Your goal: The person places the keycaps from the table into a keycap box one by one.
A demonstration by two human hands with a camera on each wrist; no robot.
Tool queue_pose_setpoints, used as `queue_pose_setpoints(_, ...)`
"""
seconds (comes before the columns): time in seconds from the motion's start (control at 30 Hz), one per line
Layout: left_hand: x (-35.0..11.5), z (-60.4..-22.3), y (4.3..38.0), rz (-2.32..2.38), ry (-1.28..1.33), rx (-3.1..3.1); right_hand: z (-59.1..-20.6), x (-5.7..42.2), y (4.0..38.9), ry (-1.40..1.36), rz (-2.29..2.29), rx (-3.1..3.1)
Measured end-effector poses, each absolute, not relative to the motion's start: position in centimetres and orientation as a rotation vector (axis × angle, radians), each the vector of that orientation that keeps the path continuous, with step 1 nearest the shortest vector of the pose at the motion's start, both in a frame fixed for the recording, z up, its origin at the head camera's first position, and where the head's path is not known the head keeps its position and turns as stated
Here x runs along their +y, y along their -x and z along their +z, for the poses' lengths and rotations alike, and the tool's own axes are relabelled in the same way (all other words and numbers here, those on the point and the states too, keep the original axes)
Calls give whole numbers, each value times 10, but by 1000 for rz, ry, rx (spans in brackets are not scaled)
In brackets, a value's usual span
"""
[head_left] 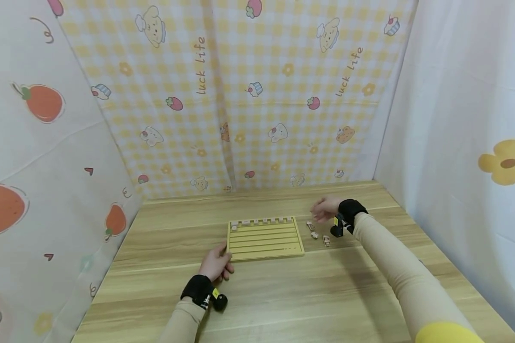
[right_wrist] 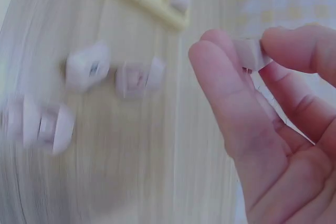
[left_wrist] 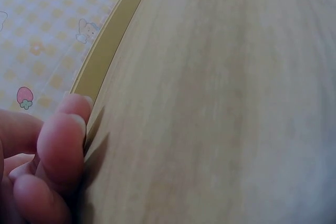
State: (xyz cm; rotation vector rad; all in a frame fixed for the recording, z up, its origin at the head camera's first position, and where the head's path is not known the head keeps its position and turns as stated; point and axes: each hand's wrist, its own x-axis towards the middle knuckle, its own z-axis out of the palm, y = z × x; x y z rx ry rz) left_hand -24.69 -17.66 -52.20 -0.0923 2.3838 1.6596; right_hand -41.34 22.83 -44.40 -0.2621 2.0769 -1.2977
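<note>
A yellow tray with long ridged rows lies on the table. Several small pale keycaps line its far row, and one keycap sits at the left of the row below. My left hand holds the tray's near left corner; in the left wrist view its curled fingers touch the tray's edge. To the right of the tray, my right hand is raised over the table. It pinches a pale keycap between thumb and fingertips, partly hidden by them.
Several loose keycaps lie right of the tray, among them one tilted keycap and a close pair. The wooden table meets a checked cloth at the back, with printed cloths hanging at both sides.
</note>
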Motion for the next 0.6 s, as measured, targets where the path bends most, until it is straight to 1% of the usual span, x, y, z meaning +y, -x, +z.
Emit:
queue_pose_setpoints(0.1, -177, -522, 247, 1666, 86, 2379, -438, 218, 407, 210, -1398, 2011)
queue_pose_setpoints(0.27, -178, -522, 248, 1671, 82, 2383, -442, 208, 410, 131, -1510, 1949)
queue_pose_setpoints(0.33, -179, -523, 248, 1673, 78, 2384, -443, 205, 411, 154, -1514, 1955)
queue_pose_setpoints(0.43, -179, -523, 249, 1676, 81, 2377, -437, 194, 403, 212, -1510, 2027)
queue_pose_setpoints(0.6, -179, -526, 248, 1680, 91, 2361, -428, 156, 384, 321, -1422, 2274)
